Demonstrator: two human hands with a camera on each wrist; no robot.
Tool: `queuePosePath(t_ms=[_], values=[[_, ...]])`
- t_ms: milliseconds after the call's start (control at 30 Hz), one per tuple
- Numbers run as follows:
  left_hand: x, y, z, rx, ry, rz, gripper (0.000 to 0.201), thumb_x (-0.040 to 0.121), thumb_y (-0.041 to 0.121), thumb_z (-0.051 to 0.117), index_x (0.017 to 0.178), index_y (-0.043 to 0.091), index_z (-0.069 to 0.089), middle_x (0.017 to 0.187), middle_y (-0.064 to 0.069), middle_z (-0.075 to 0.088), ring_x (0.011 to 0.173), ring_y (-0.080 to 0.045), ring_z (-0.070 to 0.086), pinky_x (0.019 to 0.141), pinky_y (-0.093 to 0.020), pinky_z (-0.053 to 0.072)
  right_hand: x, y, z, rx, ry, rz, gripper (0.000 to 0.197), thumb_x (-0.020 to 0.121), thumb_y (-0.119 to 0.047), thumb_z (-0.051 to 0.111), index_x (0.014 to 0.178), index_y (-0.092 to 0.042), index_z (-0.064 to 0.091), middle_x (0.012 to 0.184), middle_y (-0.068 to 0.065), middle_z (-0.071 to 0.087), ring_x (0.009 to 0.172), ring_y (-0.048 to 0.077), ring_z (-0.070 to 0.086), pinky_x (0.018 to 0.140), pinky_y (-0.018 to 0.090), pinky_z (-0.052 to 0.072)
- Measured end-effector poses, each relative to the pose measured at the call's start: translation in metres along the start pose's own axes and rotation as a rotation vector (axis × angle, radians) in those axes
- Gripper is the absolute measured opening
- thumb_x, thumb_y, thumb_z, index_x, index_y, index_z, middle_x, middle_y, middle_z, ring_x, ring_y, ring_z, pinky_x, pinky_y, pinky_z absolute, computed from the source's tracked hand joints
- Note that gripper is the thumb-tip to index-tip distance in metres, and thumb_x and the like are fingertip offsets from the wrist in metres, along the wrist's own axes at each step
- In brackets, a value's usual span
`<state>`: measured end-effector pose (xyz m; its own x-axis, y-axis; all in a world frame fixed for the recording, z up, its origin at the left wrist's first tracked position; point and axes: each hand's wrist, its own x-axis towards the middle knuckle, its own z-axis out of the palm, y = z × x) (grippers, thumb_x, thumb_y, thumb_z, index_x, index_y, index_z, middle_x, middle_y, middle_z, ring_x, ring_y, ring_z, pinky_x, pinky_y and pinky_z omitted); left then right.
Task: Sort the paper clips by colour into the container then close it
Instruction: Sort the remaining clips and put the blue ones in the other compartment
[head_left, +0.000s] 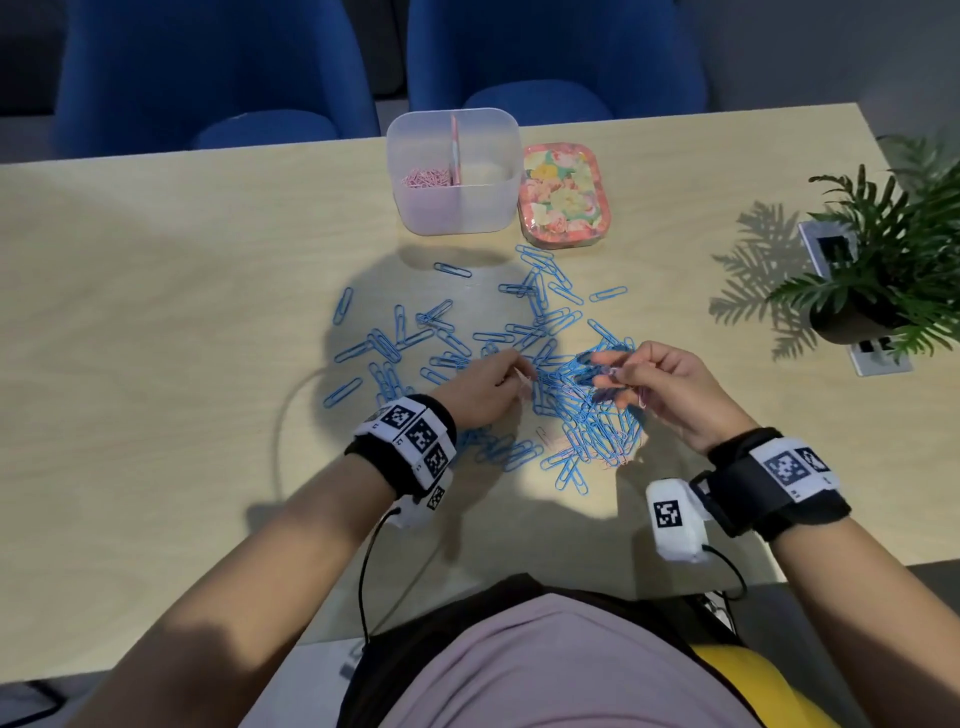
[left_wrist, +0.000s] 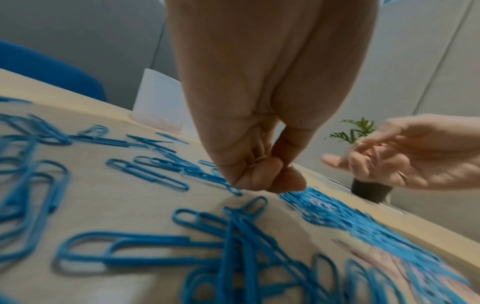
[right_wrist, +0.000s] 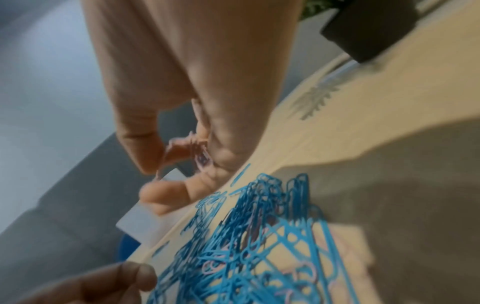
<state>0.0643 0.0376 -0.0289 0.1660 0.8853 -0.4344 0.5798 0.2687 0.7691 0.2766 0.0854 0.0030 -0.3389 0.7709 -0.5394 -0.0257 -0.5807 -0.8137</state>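
A clear two-part container (head_left: 452, 208) stands open at the table's far side, with pink clips (head_left: 426, 178) in its left compartment. Its floral lid (head_left: 563, 200) lies just to its right. Blue paper clips (head_left: 519, 338) lie scattered and heaped in the middle, with a few pink ones (head_left: 550, 439) mixed in. My left hand (head_left: 511, 376) is low over the heap, fingertips (left_wrist: 259, 179) pinched together on what looks like a pink clip. My right hand (head_left: 618, 376) hovers above the dense heap (right_wrist: 259, 226) and holds a small bunch of pink clips (right_wrist: 198, 153) in its curled fingers.
A potted plant (head_left: 878, 265) stands at the right edge by a socket plate (head_left: 883, 358). Two blue chairs (head_left: 208, 73) sit behind the table. Bare tabletop (head_left: 156, 312) stretches to the left.
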Motion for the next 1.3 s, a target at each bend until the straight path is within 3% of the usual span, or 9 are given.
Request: queuePosePath(t_ms=[167,300,400,467,633,733,900,1067,1300], values=[[0.000,0.011,0.024,0.150,-0.150,0.048,0.012,0.092,0.024,0.051,0.085,0.015,0.050,0.080,-0.001,0.051,0.075,-0.015,0.044,0.070,-0.025,0.035,0.000,0.007,0.003,0.032,0.060,0.058,0.032,0.085,0.015,0.033,0.065,-0.008,0.043,0.048,0.001,0.061,0.036,0.011,0.053,0.034,0.014,0.036],[-0.001,0.006,0.029,0.315,-0.128,0.152,0.014,0.093,0.019,0.048,0.094,0.009,0.057,0.088,-0.007,0.057,0.079,-0.018,0.048,0.073,-0.028,0.037,-0.002,0.032,0.009,-0.763,-0.055,-0.156,0.021,0.084,-0.004,0.060,0.067,-0.016,0.063,0.040,-0.013,0.043,0.039,0.001,0.029,0.044,0.019,0.026],[-0.003,0.004,0.025,0.317,-0.120,0.155,0.022,0.096,0.017,0.039,0.106,0.010,0.058,0.107,-0.009,0.063,0.096,-0.022,0.056,0.082,-0.030,0.041,-0.008,0.039,0.017,-1.340,-0.103,-0.208,0.005,0.080,-0.030,0.067,0.080,-0.026,0.070,0.066,-0.010,0.057,0.062,0.007,0.047,0.061,0.026,0.034],[-0.004,0.004,0.024,0.337,-0.091,0.163,0.023,0.097,0.025,0.041,0.109,0.013,0.057,0.107,-0.007,0.063,0.099,-0.023,0.057,0.079,-0.030,0.040,-0.011,0.037,0.022,-1.480,-0.082,-0.211,0.012,0.080,-0.037,0.066,0.088,-0.030,0.070,0.078,-0.008,0.059,0.079,0.013,0.054,0.066,0.025,0.033],[-0.005,0.007,0.028,0.597,-0.098,0.204,0.020,0.090,0.024,0.051,0.107,0.015,0.056,0.110,-0.003,0.060,0.102,-0.022,0.057,0.074,-0.030,0.039,-0.007,0.039,0.028,-1.535,-0.134,-0.180,0.010,0.082,-0.031,0.064,0.090,-0.026,0.066,0.091,-0.005,0.067,0.094,0.020,0.060,0.072,0.029,0.039],[-0.004,0.007,0.025,0.623,-0.125,0.176,0.017,0.090,0.021,0.048,0.101,0.013,0.058,0.107,-0.005,0.060,0.101,-0.023,0.057,0.076,-0.033,0.042,0.000,0.037,0.028,-1.502,-0.217,-0.131,0.004,0.081,-0.025,0.063,0.078,-0.022,0.063,0.076,-0.010,0.058,0.079,0.018,0.056,0.069,0.026,0.038],[-0.011,0.005,0.002,0.396,-0.035,0.083,0.010,0.092,0.023,0.044,0.088,0.015,0.048,0.085,-0.005,0.056,0.080,-0.024,0.051,0.070,-0.031,0.037,0.014,0.023,0.034,-1.156,-0.224,-0.107,0.034,0.079,-0.009,0.062,0.053,-0.026,0.048,0.057,-0.010,0.048,0.057,0.013,0.046,0.059,0.025,0.036],[0.007,0.017,-0.069,0.185,0.246,0.040,0.007,0.095,0.017,0.043,0.092,0.012,0.046,0.079,-0.007,0.054,0.075,-0.021,0.045,0.066,-0.027,0.029,0.029,-0.023,0.051,-0.622,-0.193,-0.104,0.037,0.091,-0.002,0.046,0.056,-0.016,0.045,0.051,0.003,0.041,0.033,0.004,0.028,0.035,0.014,0.021],[0.075,0.051,-0.159,0.391,0.647,-0.105,0.031,0.097,0.016,0.033,0.112,-0.002,0.054,0.115,-0.022,0.060,0.106,-0.037,0.056,0.087,-0.039,0.044,0.063,-0.076,0.077,-0.711,-0.240,-0.168,0.033,0.091,0.002,0.040,0.063,-0.013,0.046,0.056,0.009,0.049,0.030,0.004,0.033,0.035,0.014,0.023]])
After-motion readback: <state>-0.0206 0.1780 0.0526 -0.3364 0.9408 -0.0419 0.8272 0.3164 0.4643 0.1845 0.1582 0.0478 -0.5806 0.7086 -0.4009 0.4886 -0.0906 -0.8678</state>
